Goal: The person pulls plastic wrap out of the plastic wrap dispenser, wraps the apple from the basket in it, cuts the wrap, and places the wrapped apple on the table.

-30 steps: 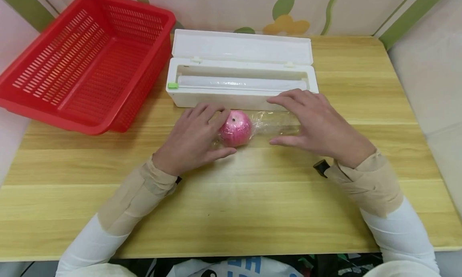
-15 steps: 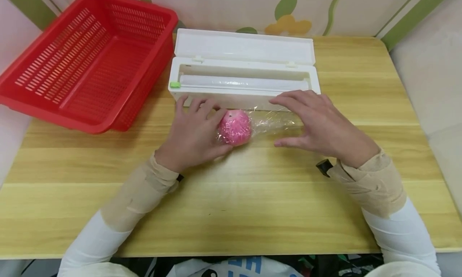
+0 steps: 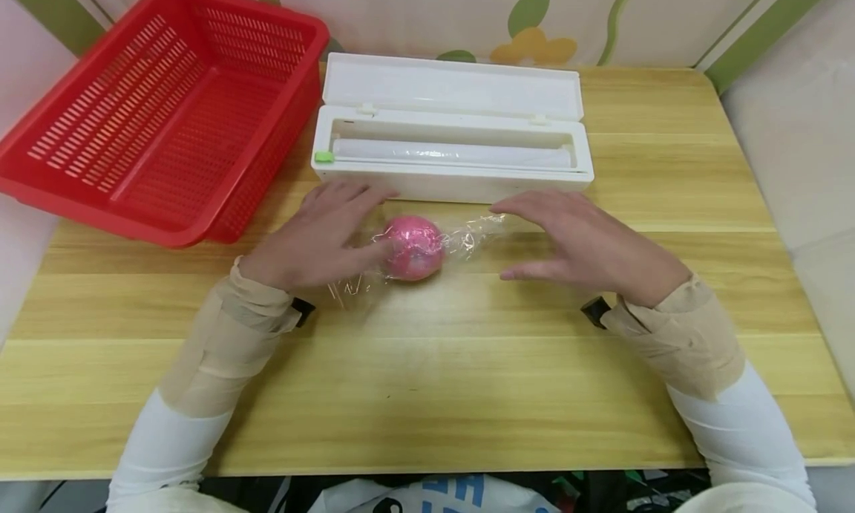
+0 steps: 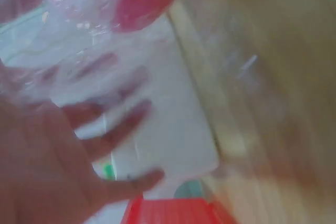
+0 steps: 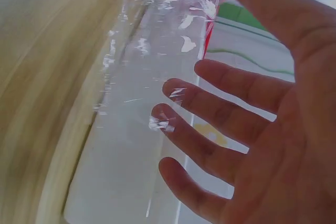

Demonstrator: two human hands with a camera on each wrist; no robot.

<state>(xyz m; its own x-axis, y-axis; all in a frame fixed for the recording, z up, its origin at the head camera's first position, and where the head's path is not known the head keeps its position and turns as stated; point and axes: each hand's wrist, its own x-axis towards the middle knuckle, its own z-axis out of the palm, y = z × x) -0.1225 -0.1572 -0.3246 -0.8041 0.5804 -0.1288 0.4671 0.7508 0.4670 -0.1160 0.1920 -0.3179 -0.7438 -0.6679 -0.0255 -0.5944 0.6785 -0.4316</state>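
So the pink ball (image 3: 414,247) is sitting on the wooden table (image 3: 467,379) right between the two hands, bundled in cling film (image 3: 467,234) that trails off to both sides of it. The left hand (image 3: 314,238) lies flat, fingers straight, with the fingertips against the ball's left side and over the loose film there; it isn't gripping anything, just pressing. The right hand (image 3: 588,246) hovers just off the ball's right side, fingers spread and relaxed, holding nothing. I can't tell whether its fingertips actually touch the film tail. In the right wrist view the film (image 5: 157,77) hangs crinkled in front of its open fingers (image 5: 210,108).

What could go wrong, as I see it: nothing has the ball clamped, so one flat push from the left hand could send it rolling toward the right hand and loosen the wrap. The loose tails look ready to stick to themselves, the table or bare fingers and wad up. Just beyond both hands is the white film dispenser (image 3: 454,157), lid open with the roll exposed, so a stray tail could snag on it. The red basket (image 3: 154,112) is well off past the left hand, out of trouble.
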